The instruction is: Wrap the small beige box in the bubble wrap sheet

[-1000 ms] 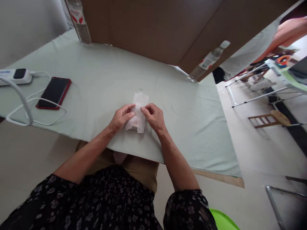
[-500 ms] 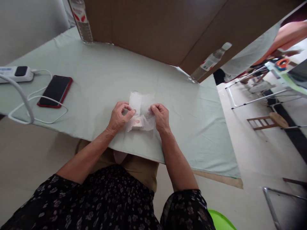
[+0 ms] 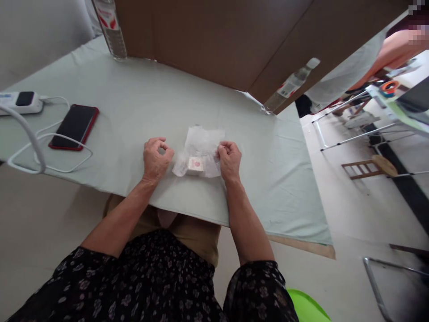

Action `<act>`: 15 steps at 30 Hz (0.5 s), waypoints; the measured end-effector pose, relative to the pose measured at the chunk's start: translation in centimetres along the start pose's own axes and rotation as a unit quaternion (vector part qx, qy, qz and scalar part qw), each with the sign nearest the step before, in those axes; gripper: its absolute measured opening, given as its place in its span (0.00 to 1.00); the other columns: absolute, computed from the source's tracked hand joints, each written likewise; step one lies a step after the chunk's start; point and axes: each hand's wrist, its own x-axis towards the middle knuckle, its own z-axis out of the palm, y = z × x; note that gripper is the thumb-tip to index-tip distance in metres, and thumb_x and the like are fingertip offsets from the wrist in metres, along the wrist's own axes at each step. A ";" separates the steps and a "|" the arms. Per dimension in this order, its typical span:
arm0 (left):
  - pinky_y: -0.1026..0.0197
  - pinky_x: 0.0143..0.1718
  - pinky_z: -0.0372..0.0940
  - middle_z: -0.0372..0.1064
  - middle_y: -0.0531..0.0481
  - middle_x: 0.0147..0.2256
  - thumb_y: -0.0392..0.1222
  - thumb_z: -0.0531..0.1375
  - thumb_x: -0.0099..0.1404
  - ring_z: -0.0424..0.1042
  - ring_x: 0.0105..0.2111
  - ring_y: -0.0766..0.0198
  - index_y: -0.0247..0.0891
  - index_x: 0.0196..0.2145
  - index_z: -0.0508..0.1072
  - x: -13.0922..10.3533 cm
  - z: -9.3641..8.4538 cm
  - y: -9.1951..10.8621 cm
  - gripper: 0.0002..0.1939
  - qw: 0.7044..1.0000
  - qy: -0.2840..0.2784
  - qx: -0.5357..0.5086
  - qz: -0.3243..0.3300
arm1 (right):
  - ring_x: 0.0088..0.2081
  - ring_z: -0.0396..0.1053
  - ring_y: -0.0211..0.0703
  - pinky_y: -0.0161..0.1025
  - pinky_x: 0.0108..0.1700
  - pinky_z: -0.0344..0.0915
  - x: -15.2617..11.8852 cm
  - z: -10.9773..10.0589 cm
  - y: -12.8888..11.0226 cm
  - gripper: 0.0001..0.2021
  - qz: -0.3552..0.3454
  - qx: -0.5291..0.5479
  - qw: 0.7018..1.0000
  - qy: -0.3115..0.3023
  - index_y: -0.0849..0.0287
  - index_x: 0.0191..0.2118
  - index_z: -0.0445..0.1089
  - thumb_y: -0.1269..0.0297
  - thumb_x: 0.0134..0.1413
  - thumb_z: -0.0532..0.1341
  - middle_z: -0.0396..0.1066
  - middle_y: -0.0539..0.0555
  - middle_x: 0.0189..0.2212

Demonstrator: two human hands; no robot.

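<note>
L hand (image 3: 156, 160) now off the wrap (image 3: 203, 140), can't tell if grip's closed, R hand (image 3: 230, 160) pinching its edge, so lil box (image 3: 195, 164) top's uncovered.

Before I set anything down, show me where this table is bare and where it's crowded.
Bare cloth: between the phone and left hand; between the translucent wrap and cardboard; from the right hand to the cloth's right edge. Crowded: front middle, with wrap, small box and hands; left end, with phone, white cords and power strip.
</note>
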 end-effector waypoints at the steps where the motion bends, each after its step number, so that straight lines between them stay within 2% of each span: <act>1: 0.44 0.59 0.64 0.76 0.45 0.43 0.35 0.60 0.56 0.73 0.48 0.51 0.42 0.25 0.66 0.0 0.0 0.0 0.06 1.000 0.004 0.004 0.002 | 0.24 0.66 0.35 0.37 0.33 0.67 0.2 -0.2 0.2 0.10 0.007 -0.001 1.000 0.004 0.54 0.38 0.66 0.57 0.51 0.62 0.66 0.41 0.21; 3: 0.46 0.58 0.65 0.76 0.45 0.41 0.38 0.61 0.59 0.74 0.47 0.52 0.42 0.26 0.66 -0.2 0.1 0.2 0.06 1.000 -0.019 -0.004 0.009 | 0.24 0.66 0.35 0.37 0.32 0.67 0.5 -0.4 0.5 0.11 0.018 -0.001 1.000 0.006 0.55 0.38 0.66 0.57 0.50 0.62 0.66 0.41 0.21; 5: 0.48 0.56 0.65 0.76 0.46 0.40 0.45 0.63 0.62 0.74 0.45 0.53 0.42 0.30 0.69 -0.6 0.2 0.6 0.07 0.998 -0.065 -0.023 0.014 | 0.25 0.67 0.36 0.37 0.32 0.67 0.6 -0.3 0.7 0.11 0.022 0.001 1.000 0.001 0.55 0.38 0.66 0.57 0.50 0.62 0.68 0.42 0.22; 7: 0.48 0.56 0.65 0.77 0.46 0.41 0.51 0.66 0.61 0.73 0.45 0.53 0.42 0.36 0.71 -1.0 0.4 1.0 0.12 0.993 -0.108 -0.032 0.020 | 0.27 0.69 0.37 0.38 0.34 0.68 0.5 -0.2 0.8 0.12 0.020 0.004 1.000 -0.004 0.54 0.39 0.66 0.56 0.50 0.62 0.70 0.44 0.24; 9: 0.48 0.56 0.65 0.77 0.46 0.42 0.52 0.68 0.59 0.73 0.46 0.52 0.42 0.39 0.72 -1.3 0.5 1.2 0.16 0.990 -0.135 -0.028 0.033 | 0.29 0.71 0.38 0.39 0.35 0.69 0.4 0.0 0.8 0.13 0.016 0.003 1.000 -0.011 0.54 0.39 0.67 0.55 0.49 0.62 0.71 0.46 0.26; 12: 0.47 0.54 0.66 0.78 0.46 0.39 0.47 0.65 0.59 0.74 0.44 0.52 0.42 0.32 0.72 -1.2 0.6 1.0 0.08 0.991 -0.126 -0.018 0.045 | 0.31 0.71 0.39 0.40 0.37 0.69 0.2 0.1 0.7 0.13 0.001 -0.008 1.000 -0.016 0.54 0.39 0.67 0.54 0.49 0.61 0.72 0.47 0.27; 15: 0.48 0.52 0.68 0.77 0.48 0.36 0.40 0.60 0.59 0.74 0.41 0.54 0.43 0.25 0.68 -0.7 0.5 0.4 0.05 0.998 -0.064 -0.016 0.023 | 0.31 0.71 0.40 0.40 0.37 0.70 0.4 -0.1 0.7 0.13 -0.026 -0.017 0.999 -0.010 0.54 0.41 0.67 0.53 0.51 0.61 0.72 0.48 0.28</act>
